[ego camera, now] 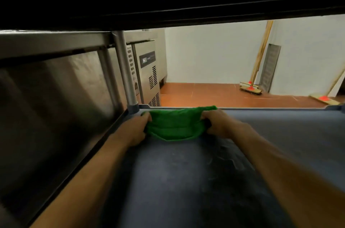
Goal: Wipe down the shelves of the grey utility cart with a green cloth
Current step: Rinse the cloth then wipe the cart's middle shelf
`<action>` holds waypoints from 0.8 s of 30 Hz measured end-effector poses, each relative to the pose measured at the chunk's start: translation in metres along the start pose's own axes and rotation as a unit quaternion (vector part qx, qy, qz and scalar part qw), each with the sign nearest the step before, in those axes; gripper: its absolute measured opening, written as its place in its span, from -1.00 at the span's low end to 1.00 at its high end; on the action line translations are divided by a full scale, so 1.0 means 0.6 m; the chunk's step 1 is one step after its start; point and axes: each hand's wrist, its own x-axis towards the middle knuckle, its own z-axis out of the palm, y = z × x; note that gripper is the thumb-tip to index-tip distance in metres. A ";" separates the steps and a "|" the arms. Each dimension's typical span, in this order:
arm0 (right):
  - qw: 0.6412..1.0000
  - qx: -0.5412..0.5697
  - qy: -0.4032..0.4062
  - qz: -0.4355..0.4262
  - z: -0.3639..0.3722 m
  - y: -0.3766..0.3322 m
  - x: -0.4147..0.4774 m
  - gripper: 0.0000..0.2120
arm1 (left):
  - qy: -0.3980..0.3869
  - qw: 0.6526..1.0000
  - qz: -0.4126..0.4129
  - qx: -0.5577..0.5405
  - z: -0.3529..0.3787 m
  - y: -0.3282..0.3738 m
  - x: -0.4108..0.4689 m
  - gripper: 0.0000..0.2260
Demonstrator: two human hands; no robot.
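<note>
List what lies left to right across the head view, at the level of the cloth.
Steel panel → cart post → left hand → green cloth → right hand → bare grey shelf.

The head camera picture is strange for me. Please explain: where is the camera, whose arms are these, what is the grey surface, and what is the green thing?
There is no machine here. One wide-angle camera sits on a person's head and looks forward and down, so the two bare arms coming in from the bottom are that person's own.

The camera is peering in between two levels of a utility cart. The dark band across the top is the underside of the shelf above. The grey surface is the shelf being cleaned.

The left hand and the right hand each grip one end of a green cloth, bunched up near the shelf's far edge.

To the left stand steel kitchen units. Beyond, brooms lean against a white wall on a red floor.
</note>
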 end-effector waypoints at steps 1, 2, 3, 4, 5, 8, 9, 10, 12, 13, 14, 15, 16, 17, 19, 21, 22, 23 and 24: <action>1.000 0.013 0.006 -0.006 0.011 0.005 -0.008 -0.55 | 0.002 1.000 0.004 -0.007 0.014 -0.004 -0.004 -0.54; 1.000 0.020 0.019 -0.014 0.016 0.010 -0.014 -0.50 | 0.006 1.000 0.002 -0.010 0.020 -0.005 -0.007 -0.46; 0.999 0.018 0.022 -0.021 0.018 0.015 -0.017 -0.48 | 0.010 1.000 0.002 -0.011 0.024 -0.007 -0.007 -0.44; 0.999 0.013 0.019 -0.027 0.019 0.018 -0.019 -0.49 | 0.006 1.000 0.003 -0.012 0.024 -0.008 -0.008 -0.44; 0.999 0.007 0.015 -0.033 0.018 0.019 -0.020 -0.53 | 0.001 1.000 0.004 -0.011 0.024 -0.010 -0.007 -0.43; 0.999 -0.010 0.009 -0.038 0.015 0.010 -0.030 -0.58 | -0.009 1.000 0.004 -0.002 0.024 -0.011 -0.008 -0.43; 0.999 -0.017 0.005 -0.038 0.012 0.005 -0.034 -0.58 | -0.007 1.000 0.005 -0.003 0.023 -0.011 -0.009 -0.44; 0.999 -0.019 -0.002 -0.038 0.009 0.002 -0.038 -0.58 | -0.007 1.000 0.007 -0.005 0.022 -0.011 -0.011 -0.44; 0.999 -0.015 -0.011 -0.035 0.002 -0.002 -0.046 -0.60 | -0.011 1.000 0.008 -0.010 0.024 -0.015 -0.014 -0.45; 0.999 -0.017 -0.013 -0.034 0.000 -0.004 -0.050 -0.61 | -0.012 1.000 0.006 -0.014 0.026 -0.018 -0.017 -0.46; 0.999 -0.020 -0.015 -0.034 0.000 -0.005 -0.054 -0.62 | -0.012 1.000 0.006 -0.016 0.029 -0.021 -0.020 -0.47; 0.999 -0.024 -0.014 -0.034 0.001 -0.006 -0.058 -0.61 | -0.012 1.000 0.007 -0.020 0.031 -0.023 -0.024 -0.48; 0.999 -0.024 -0.011 -0.034 0.002 -0.008 -0.063 -0.60 | -0.013 1.000 0.008 -0.024 0.034 -0.024 -0.027 -0.49; 0.999 -0.022 -0.009 -0.032 0.003 -0.009 -0.069 -0.59 | -0.015 1.000 0.006 -0.027 0.035 -0.024 -0.031 -0.50; 1.000 -0.013 -0.003 -0.028 0.006 -0.014 -0.079 -0.56 | -0.020 1.000 0.001 -0.018 0.031 -0.019 -0.038 -0.53; 1.000 -0.008 0.000 -0.028 0.007 -0.020 -0.090 -0.54 | -0.026 1.000 -0.004 -0.014 0.024 -0.013 -0.049 -0.58; 1.000 -0.008 0.000 -0.027 0.007 -0.022 -0.096 -0.54 | -0.030 0.999 -0.006 -0.013 0.021 -0.010 -0.055 -0.61; 1.000 -0.009 -0.002 -0.025 0.007 -0.025 -0.102 -0.54 | -0.034 0.999 -0.007 -0.011 0.018 -0.007 -0.062 -0.63; 1.000 -0.010 -0.006 -0.023 0.007 -0.027 -0.109 -0.53 | -0.040 0.999 -0.009 -0.008 0.016 -0.005 -0.069 -0.63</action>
